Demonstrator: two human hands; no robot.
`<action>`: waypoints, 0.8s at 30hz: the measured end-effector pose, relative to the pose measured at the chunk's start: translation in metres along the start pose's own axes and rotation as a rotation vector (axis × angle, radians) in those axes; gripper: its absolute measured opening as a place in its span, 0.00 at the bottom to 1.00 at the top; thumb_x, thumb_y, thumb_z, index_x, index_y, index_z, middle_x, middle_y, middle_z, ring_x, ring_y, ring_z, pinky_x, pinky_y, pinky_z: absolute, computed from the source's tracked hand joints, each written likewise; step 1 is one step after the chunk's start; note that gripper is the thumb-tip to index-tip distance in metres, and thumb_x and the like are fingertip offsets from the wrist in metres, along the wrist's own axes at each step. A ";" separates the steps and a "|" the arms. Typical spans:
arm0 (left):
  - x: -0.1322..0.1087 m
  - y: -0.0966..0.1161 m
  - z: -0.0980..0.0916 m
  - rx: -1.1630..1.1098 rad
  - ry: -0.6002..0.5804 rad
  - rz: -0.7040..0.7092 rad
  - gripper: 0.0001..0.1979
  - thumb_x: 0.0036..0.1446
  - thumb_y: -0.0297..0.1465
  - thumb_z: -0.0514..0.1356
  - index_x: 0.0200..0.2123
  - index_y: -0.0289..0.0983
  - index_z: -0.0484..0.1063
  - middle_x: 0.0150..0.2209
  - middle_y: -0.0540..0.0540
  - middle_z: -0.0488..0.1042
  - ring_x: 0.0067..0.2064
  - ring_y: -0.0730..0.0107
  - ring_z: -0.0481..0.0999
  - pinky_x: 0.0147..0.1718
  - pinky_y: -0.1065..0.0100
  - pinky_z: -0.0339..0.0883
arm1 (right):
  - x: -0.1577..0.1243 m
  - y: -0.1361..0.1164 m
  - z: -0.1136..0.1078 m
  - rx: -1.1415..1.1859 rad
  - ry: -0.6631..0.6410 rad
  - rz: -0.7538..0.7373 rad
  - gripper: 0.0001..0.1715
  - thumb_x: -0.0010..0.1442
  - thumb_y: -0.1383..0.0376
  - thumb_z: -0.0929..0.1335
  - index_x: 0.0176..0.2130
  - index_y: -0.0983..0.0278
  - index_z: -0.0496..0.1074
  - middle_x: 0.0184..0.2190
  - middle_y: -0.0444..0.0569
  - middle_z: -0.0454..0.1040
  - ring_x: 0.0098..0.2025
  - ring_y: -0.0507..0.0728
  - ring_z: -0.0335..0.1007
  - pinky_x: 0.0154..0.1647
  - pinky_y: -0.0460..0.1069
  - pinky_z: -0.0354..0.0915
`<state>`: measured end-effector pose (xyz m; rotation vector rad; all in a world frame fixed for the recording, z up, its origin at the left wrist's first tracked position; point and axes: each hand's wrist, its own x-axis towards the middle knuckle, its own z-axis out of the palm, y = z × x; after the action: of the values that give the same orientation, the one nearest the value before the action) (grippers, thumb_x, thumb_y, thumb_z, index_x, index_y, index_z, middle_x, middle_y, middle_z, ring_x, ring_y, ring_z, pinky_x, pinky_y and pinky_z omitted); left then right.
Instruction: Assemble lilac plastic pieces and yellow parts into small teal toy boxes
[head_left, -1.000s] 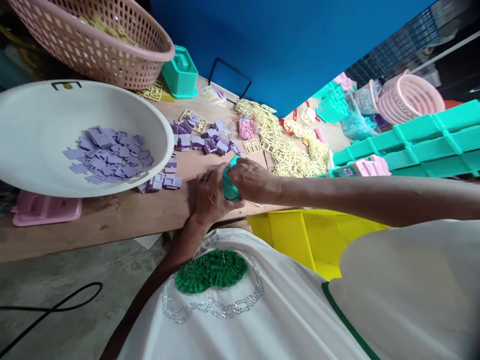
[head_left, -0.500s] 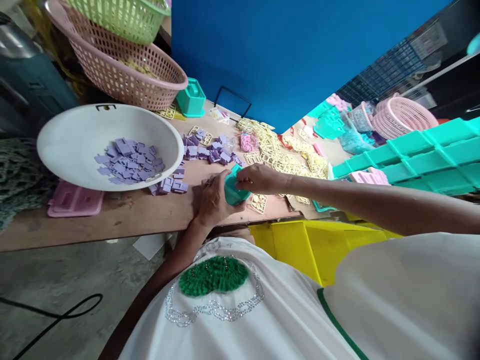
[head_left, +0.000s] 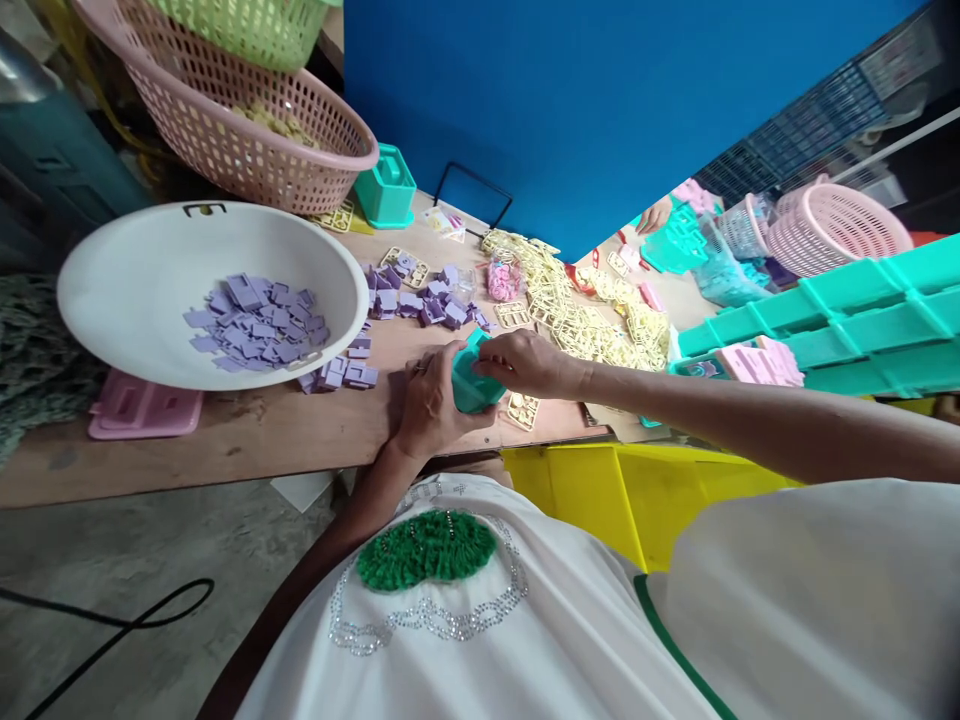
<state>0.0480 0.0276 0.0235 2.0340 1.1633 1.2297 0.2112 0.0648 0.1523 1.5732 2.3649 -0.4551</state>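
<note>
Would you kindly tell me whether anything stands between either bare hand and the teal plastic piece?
Nothing visible does: the bare left hand holds the angular teal plastic piece directly, and the bare right hand is at its upper edge, though the exact contact is hidden.

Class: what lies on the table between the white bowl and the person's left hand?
Purple pieces lie next to the white bowl, then wooden tabletop reaches the left hand; the head view shows this.
</note>
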 end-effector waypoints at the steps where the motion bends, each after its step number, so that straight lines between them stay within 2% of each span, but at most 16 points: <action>1: 0.000 0.000 0.000 0.000 -0.004 -0.002 0.45 0.49 0.44 0.75 0.65 0.38 0.61 0.59 0.33 0.79 0.60 0.42 0.81 0.59 0.49 0.69 | 0.001 0.001 0.001 -0.001 0.001 -0.011 0.14 0.70 0.65 0.66 0.35 0.67 0.78 0.28 0.47 0.74 0.30 0.51 0.60 0.35 0.48 0.53; 9: 0.000 0.001 0.002 -0.009 0.006 0.006 0.43 0.50 0.44 0.73 0.64 0.36 0.60 0.60 0.31 0.79 0.59 0.41 0.81 0.60 0.48 0.69 | 0.002 -0.005 -0.004 -0.052 -0.019 -0.057 0.13 0.69 0.66 0.66 0.34 0.67 0.78 0.30 0.49 0.76 0.31 0.52 0.59 0.37 0.49 0.53; 14: 0.000 0.002 -0.001 0.012 0.008 0.015 0.44 0.49 0.42 0.74 0.64 0.36 0.61 0.59 0.32 0.79 0.59 0.41 0.81 0.59 0.49 0.69 | 0.001 -0.004 -0.004 0.035 -0.040 0.005 0.13 0.68 0.67 0.66 0.32 0.67 0.76 0.27 0.46 0.71 0.30 0.51 0.59 0.35 0.48 0.52; 19: 0.000 0.002 -0.001 0.009 0.012 0.023 0.44 0.49 0.42 0.75 0.64 0.36 0.60 0.59 0.32 0.79 0.59 0.41 0.81 0.59 0.49 0.68 | 0.001 0.004 0.001 0.107 0.004 -0.039 0.15 0.69 0.64 0.66 0.31 0.66 0.75 0.25 0.45 0.69 0.28 0.50 0.57 0.33 0.48 0.52; 24: 0.000 0.001 0.000 0.027 0.020 0.036 0.44 0.49 0.41 0.74 0.64 0.36 0.59 0.58 0.33 0.80 0.58 0.42 0.81 0.58 0.51 0.68 | 0.003 0.000 0.003 0.018 0.006 -0.048 0.15 0.69 0.65 0.65 0.32 0.67 0.76 0.26 0.48 0.73 0.29 0.52 0.59 0.33 0.48 0.52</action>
<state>0.0485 0.0270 0.0241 2.0755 1.1624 1.2606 0.2107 0.0658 0.1484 1.5300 2.4146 -0.4832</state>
